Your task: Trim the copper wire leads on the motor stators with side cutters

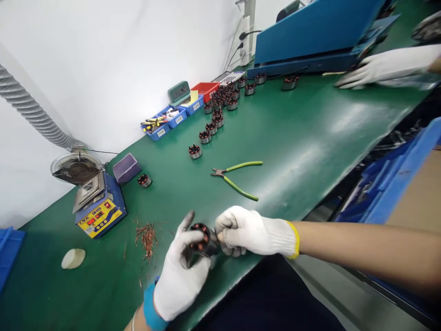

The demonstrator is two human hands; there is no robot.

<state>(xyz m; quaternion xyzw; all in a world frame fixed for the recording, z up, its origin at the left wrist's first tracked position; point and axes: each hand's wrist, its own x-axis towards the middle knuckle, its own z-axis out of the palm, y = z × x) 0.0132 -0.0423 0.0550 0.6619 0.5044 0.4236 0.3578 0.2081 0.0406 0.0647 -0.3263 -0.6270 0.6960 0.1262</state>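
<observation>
My left hand (182, 271), in a white glove with a blue wristband, is wrapped round a motor stator (204, 240) with copper windings and a dark ring body. My right hand (237, 231), in a white glove with a yellow cuff, is closed with thumb and fingers pinched at the stator's right side. Whatever lies between those fingertips is hidden. Green-handled cutting pliers (223, 174) lie spread on the table beyond my hands. Left of my left hand is a pile of copper wire clippings (147, 241).
Several stators (211, 128) line the green table (282, 138) toward small bins (177, 117) by the wall. A single stator (144, 180) stands near a purple box (126, 168) and a blue soldering pot (101, 212). A co-worker's gloved hand (375, 69) rests beside a blue machine (310, 34).
</observation>
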